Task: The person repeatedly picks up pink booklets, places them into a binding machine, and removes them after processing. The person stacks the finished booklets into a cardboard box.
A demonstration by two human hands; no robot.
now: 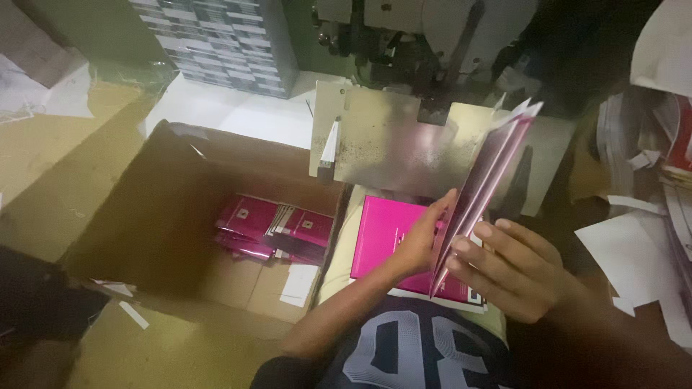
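Both the left hand and right hand grip upright pink booklets above a pink stack beside an open cardboard box.

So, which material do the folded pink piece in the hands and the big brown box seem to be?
Folded pink piece: probably thin glossy card, since it stays stiff upright and shows white edges. Brown box: likely matte corrugated cardboard, from its dull brown walls and open flaps. Both hands grip the piece.
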